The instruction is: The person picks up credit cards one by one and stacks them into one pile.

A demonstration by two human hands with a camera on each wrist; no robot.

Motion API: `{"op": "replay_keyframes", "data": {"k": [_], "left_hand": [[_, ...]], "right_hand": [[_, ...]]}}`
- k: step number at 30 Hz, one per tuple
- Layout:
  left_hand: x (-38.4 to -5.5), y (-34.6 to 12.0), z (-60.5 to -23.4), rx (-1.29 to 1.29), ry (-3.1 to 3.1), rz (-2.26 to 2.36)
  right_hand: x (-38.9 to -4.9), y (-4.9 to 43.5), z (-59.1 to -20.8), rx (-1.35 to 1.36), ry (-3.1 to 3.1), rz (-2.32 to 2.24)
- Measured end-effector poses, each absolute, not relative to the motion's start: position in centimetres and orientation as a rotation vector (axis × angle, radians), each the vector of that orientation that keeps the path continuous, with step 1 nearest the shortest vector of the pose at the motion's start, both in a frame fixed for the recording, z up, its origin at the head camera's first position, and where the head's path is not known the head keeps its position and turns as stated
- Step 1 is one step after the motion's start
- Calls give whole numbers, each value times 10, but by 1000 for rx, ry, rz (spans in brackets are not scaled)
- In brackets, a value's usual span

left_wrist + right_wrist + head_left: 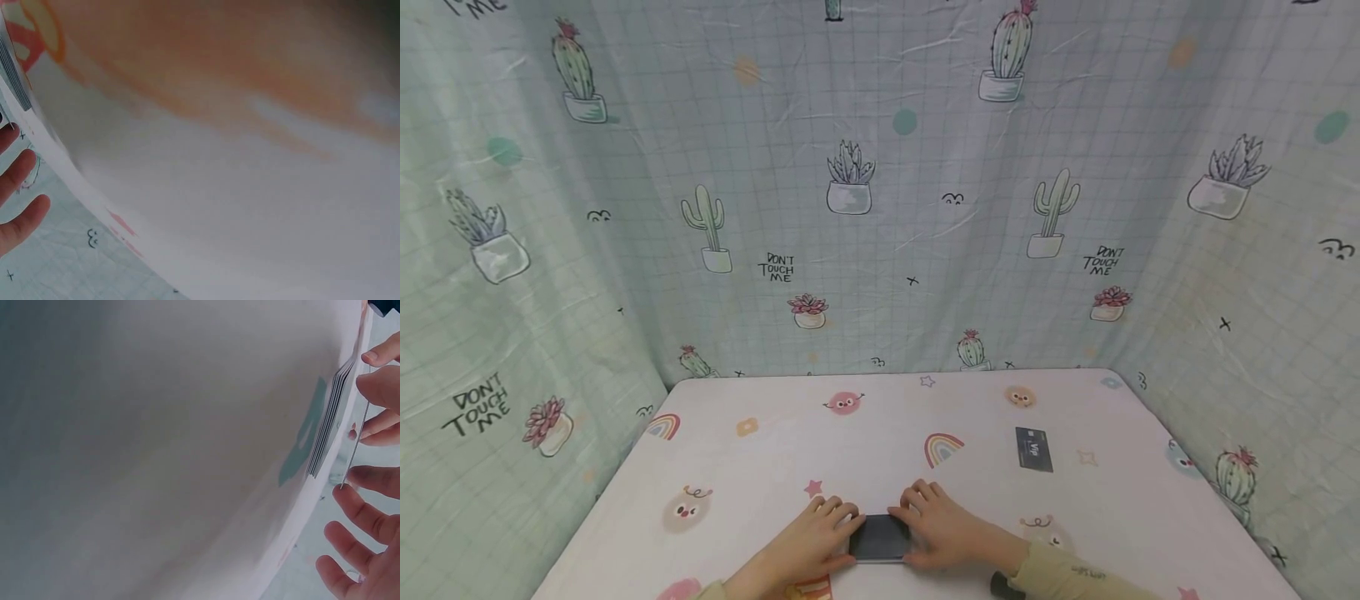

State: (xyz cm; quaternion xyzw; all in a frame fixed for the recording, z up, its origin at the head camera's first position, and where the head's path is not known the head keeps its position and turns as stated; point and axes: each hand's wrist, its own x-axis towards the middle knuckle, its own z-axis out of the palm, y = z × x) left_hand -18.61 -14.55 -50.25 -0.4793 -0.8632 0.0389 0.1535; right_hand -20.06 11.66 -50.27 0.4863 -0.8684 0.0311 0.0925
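Note:
A dark card (880, 537) is held level by both hands near the front middle of the table. My left hand (822, 533) pinches its left end and my right hand (942, 527) its right end, thumbs at the near side and fingers at the far side. Edge-on in the right wrist view, that same card (357, 444) is a thin line between fingertips. Apart from it, a neat stack of cards (329, 422) lies on the table just below. The left wrist view catches only a few fingers and the edge of the stack (14, 72).
To the right and farther back lies a black card marked "Vip" (1034, 450). A small black object (1006, 586) sits beside the right sleeve, partly hidden. Patterned cloth (880, 275) hangs behind and at both sides of the printed white table (737, 467).

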Motion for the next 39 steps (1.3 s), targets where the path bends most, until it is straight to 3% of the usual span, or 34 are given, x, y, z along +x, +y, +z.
{"op": "replay_keyframes", "data": {"k": [39], "left_hand": [[-188,-144,-503,-1452,-2454,129]], "right_hand": [[-197,117,-499,1497,-2661,43]]}}
